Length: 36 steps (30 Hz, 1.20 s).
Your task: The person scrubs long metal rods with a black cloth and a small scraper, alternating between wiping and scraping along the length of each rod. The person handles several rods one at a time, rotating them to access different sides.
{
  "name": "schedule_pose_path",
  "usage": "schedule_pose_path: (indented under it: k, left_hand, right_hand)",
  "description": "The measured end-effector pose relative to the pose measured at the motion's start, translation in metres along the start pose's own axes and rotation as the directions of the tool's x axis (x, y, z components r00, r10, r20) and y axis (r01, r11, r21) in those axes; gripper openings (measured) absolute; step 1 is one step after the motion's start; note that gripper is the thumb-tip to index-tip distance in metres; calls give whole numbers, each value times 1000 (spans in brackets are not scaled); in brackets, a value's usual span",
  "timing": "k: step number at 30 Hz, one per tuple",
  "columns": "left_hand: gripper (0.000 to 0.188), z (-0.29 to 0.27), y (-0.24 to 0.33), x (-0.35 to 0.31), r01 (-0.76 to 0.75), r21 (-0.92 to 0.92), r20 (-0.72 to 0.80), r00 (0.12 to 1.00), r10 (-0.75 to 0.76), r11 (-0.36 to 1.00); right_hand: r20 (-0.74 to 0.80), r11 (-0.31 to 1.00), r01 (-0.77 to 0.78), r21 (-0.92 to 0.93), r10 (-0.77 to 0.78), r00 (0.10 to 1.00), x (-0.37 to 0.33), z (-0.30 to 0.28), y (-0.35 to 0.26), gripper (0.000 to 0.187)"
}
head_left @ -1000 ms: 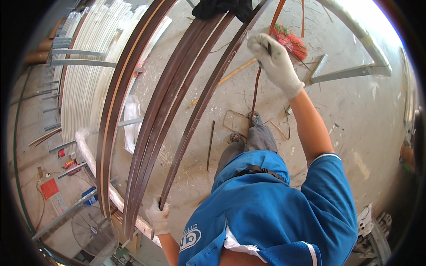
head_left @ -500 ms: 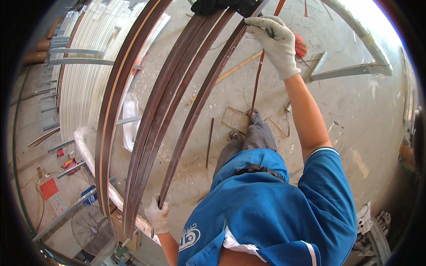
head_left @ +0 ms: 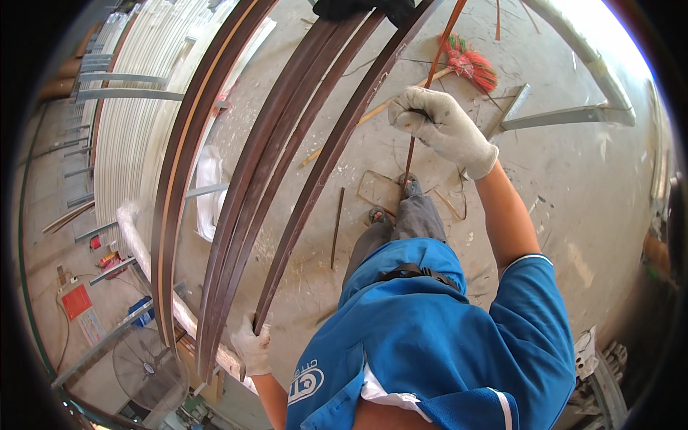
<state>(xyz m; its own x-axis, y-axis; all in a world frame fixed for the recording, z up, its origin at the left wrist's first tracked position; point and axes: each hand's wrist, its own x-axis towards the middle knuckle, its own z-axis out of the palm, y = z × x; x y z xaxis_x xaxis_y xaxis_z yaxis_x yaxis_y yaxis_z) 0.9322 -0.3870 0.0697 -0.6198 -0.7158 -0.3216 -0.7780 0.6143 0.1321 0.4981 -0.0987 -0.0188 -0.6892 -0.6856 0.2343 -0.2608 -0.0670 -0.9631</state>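
Note:
My left hand (head_left: 252, 347), in a white work glove, is closed around the near end of a long dark brown strip (head_left: 331, 156). That strip runs up and away toward the top of the view. My right hand (head_left: 446, 130), gloved as well, hangs in the air to the right of the strip, apart from it. Its fingers are curled; a small dark spot shows between thumb and fingers, but I cannot make out what it is. More dark brown strips (head_left: 247, 168) lie side by side to the left, their far part under a black cloth-like thing (head_left: 362, 10).
Further left stands a brown strip with a tan line (head_left: 180, 154), beside stacked white profiles (head_left: 129, 143) on metal arms. A fan (head_left: 149, 367) is at lower left. A red broom head (head_left: 469, 64), a thin reddish strip (head_left: 446, 37) and a metal frame (head_left: 559, 116) are to the right.
My right hand has come off the brown strip and moved down toward me, its fingers now curled. My left hand stays on the strip's near end.

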Motion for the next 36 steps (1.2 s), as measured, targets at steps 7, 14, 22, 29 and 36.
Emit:
schedule_pose_path:
  k: [7,14,22,29,36]
  left_hand:
    - [41,3,-1,-2,-8,27,-11,1000,8,1000]
    - [43,0,0,-5,-30,-15,-60,998,30,999]
    - [46,-2,3,-2,-43,19,-40,998,43,999]
    - [45,-2,1,-4,-14,2,-35,999,14,1000]
    - [41,0,4,-9,19,-40,-3,1000,-19,999]
  right_hand:
    - [-604,972,45,-233,-181,776,31,-20,23,20]
    - [-522,933,166,-320,-320,790,44,-19,26,20]
    - [-492,861,66,-504,-349,797,47,-9,32,19]
    - [-27,990,47,-132,-51,998,7,3,-1,10]
    - [-565,958,48,-283,-208,798,26,-17,12,19]
